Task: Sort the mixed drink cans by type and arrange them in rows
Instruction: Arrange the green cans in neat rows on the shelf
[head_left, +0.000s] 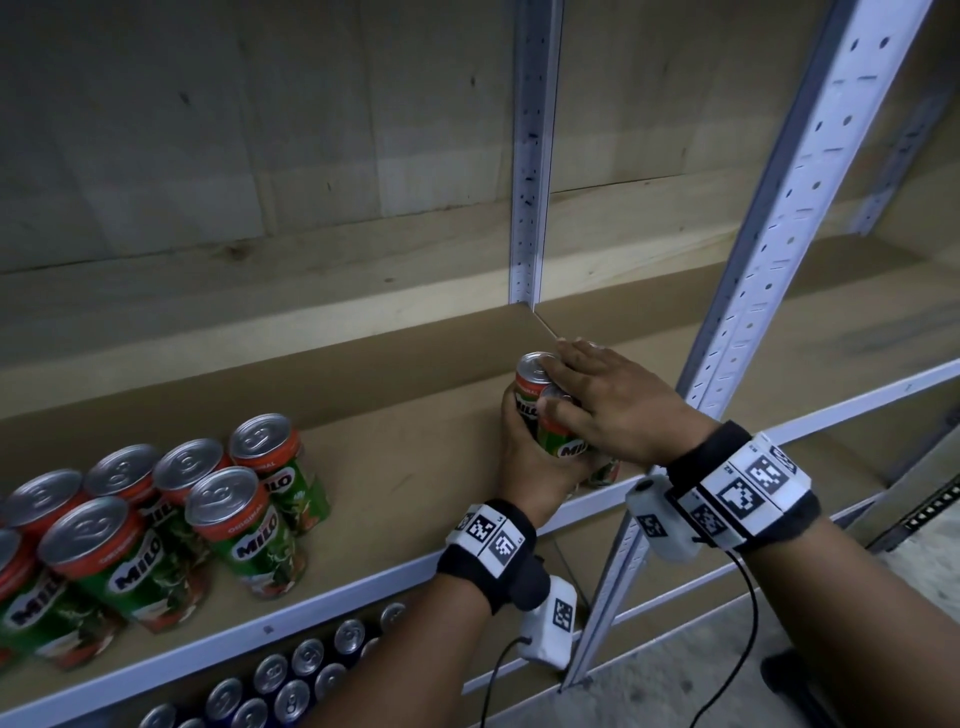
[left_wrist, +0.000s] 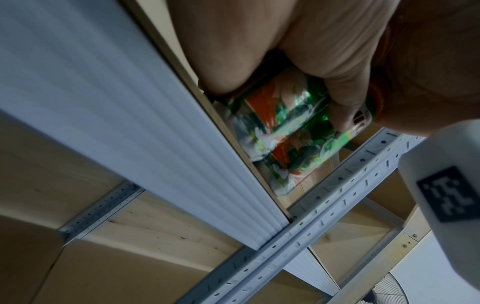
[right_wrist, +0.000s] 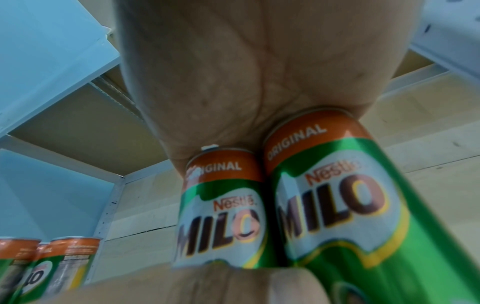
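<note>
Green and orange Milo cans stand in a small cluster on the cardboard-lined shelf (head_left: 415, 467), right of the middle. My left hand (head_left: 519, 452) reaches in from below and curls its fingers round the cluster's left side, gripping the front Milo can (head_left: 563, 449); the left wrist view shows that can's (left_wrist: 280, 127) lower part under my fingers (left_wrist: 340, 107). My right hand (head_left: 613, 400) lies flat over the can tops, fingers stretched past the rear can (head_left: 530, 371). In the right wrist view two cans (right_wrist: 223, 205) (right_wrist: 337, 195) stand side by side under my palm (right_wrist: 207, 72).
Several more Milo cans (head_left: 234, 519) stand grouped at the shelf's left. Blue cans with silver tops (head_left: 291, 680) fill the shelf below. A perforated white upright (head_left: 769, 260) rises just right of my hands; another (head_left: 530, 208) stands at the back wall.
</note>
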